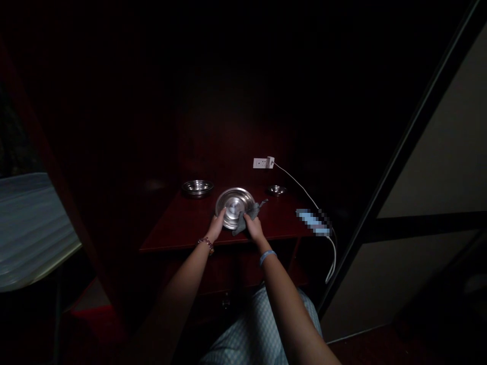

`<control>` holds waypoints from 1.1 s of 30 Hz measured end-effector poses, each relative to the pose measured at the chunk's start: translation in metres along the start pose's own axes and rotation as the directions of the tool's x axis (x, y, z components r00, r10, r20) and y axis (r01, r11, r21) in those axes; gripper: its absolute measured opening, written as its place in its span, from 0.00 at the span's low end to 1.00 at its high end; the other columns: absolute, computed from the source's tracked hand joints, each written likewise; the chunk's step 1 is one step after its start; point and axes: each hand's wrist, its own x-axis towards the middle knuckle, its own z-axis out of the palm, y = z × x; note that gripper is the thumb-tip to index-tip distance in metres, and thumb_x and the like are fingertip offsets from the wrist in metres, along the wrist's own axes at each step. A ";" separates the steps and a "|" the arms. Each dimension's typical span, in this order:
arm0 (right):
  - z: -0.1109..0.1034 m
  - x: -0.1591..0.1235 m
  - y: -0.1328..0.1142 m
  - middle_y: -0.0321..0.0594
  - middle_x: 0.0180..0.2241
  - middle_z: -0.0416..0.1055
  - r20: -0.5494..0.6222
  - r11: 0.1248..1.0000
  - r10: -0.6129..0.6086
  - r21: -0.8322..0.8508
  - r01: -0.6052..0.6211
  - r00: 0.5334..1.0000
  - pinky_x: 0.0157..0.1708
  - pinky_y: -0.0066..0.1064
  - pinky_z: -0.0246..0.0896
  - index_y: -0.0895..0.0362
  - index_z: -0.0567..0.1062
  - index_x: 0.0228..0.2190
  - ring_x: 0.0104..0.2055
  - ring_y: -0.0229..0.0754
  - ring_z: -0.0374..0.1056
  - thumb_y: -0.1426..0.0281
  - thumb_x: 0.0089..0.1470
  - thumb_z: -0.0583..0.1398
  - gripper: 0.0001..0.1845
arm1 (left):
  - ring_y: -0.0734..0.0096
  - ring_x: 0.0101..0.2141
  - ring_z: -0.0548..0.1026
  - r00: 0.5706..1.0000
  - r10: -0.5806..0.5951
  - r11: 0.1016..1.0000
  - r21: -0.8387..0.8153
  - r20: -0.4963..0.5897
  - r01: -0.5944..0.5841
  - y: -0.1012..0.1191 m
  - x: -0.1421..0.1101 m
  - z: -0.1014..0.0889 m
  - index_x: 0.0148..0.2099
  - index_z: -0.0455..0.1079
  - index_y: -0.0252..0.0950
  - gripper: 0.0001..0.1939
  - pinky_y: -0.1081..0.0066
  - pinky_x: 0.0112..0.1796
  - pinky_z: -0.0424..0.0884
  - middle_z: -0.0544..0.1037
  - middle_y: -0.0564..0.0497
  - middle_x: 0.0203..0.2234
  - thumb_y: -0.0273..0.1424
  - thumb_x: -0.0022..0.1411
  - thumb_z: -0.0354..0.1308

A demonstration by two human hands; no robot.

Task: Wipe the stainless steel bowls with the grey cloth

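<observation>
Hands close together near bench (182,228) front edge: I've got L hand (216,226) pinching steel plate (235,207) rim, R hand (254,228) pressing grey cloth (239,227) on it.

We've got 1 cam on the person's head, looking fwd & down, wide view. The dark wood desk (182,225) sits near, at 12 o'clock; left arm (178,289) & right arm (289,304) come in from 6 o'clock.

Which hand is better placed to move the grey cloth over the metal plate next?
Probably the right hand: it is on the grey cloth against the steel plate, while the left hand holds the plate's edge.
</observation>
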 end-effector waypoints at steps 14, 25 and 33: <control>0.004 -0.003 0.001 0.46 0.44 0.75 0.000 0.976 -0.040 0.214 0.039 0.999 0.51 0.33 0.62 0.61 0.75 0.41 0.49 0.46 0.70 0.62 0.52 0.57 0.19 | 0.63 0.55 0.68 0.995 0.046 0.998 -0.038 0.091 -0.043 -0.007 0.006 -0.004 0.53 0.70 0.34 0.24 0.65 0.56 0.59 0.73 0.44 0.53 0.42 0.57 0.59; 0.003 -0.004 0.001 0.48 0.45 0.75 0.000 0.990 -0.056 0.131 0.055 0.998 0.49 0.32 0.62 0.62 0.75 0.42 0.49 0.46 0.70 0.60 0.52 0.57 0.21 | 0.63 0.51 0.72 0.992 0.093 0.995 -0.050 0.088 -0.089 -0.011 0.004 0.000 0.49 0.70 0.32 0.17 0.64 0.55 0.61 0.77 0.43 0.48 0.28 0.57 0.59; 0.002 -0.005 -0.001 0.46 0.43 0.76 -0.001 0.990 -0.071 0.124 0.070 0.997 0.48 0.32 0.63 0.62 0.76 0.41 0.47 0.45 0.71 0.61 0.52 0.57 0.20 | 0.61 0.51 0.73 0.994 0.086 0.996 -0.015 0.073 -0.085 -0.010 0.003 -0.001 0.49 0.71 0.31 0.17 0.64 0.55 0.62 0.77 0.41 0.47 0.28 0.57 0.59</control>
